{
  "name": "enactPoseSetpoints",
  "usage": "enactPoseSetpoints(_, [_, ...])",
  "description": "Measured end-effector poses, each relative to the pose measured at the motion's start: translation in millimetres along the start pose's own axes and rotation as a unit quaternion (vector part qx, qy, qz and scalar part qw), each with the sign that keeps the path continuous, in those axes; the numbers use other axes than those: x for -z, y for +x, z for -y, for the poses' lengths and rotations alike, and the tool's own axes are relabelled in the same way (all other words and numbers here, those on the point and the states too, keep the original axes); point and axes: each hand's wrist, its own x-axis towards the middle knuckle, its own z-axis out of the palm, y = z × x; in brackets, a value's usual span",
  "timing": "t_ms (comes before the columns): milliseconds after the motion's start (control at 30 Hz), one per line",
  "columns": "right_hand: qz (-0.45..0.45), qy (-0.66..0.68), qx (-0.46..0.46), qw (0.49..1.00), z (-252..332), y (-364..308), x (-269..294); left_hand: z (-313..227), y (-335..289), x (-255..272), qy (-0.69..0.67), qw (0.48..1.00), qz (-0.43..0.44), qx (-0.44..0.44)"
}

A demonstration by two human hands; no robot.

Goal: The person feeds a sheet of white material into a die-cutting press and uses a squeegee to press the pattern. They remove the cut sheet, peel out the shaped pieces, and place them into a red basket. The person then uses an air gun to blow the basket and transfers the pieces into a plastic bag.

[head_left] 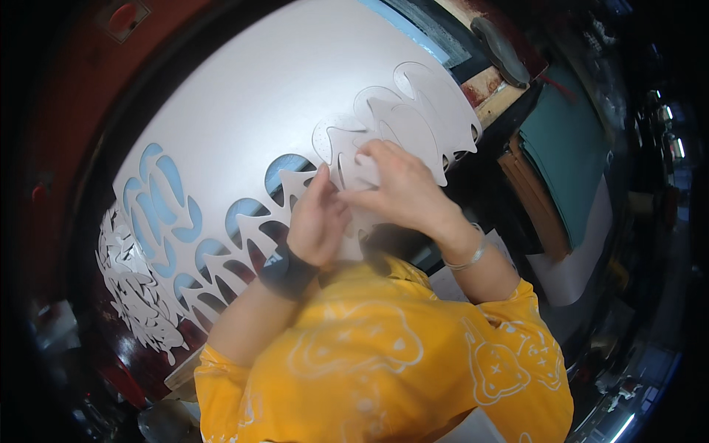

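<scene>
One large, thin white sheet with curved cuts (236, 103), before you. Your left hand (319, 224): over the sheet's near edge, fingers half-curled. Your right hand (402, 183): alongside, thumb and fingers parted. Whether either grips, I cannot tell. Tangled white scraps (136, 299): sheet's left end.

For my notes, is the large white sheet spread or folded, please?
Spread: the large white sheet lies broad, with no fold visible.
</scene>
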Motion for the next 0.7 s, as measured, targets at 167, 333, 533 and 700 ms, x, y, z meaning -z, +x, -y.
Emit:
enactPoseSetpoints(167, [-0.011, -0.009, 0.065, 0.998, 2.8, -1.2, -5.4, 0.4, 4.6, -9.2, -0.026, 0.995, 0.089, -0.046])
enactPoseSetpoints(333, [-0.154, 0.332, 0.145, 0.919, -29.3, -29.1, 8.4, -1.9, 10.3, -13.2, -0.022, 0.993, 0.107, -0.041])
enactPoseSetpoints(533, [-0.207, 0.594, 0.189, 0.754, 2.8, -3.6, 47.7, -7.9, 20.2, -10.8, -0.114, 0.965, 0.236, 0.014])
enactPoseSetpoints(700, [-0.111, 0.609, 0.296, 0.727, 13.5, 4.4, 135.7, -6.1, 24.6, -7.1, -0.030, 0.989, 0.146, -0.005])
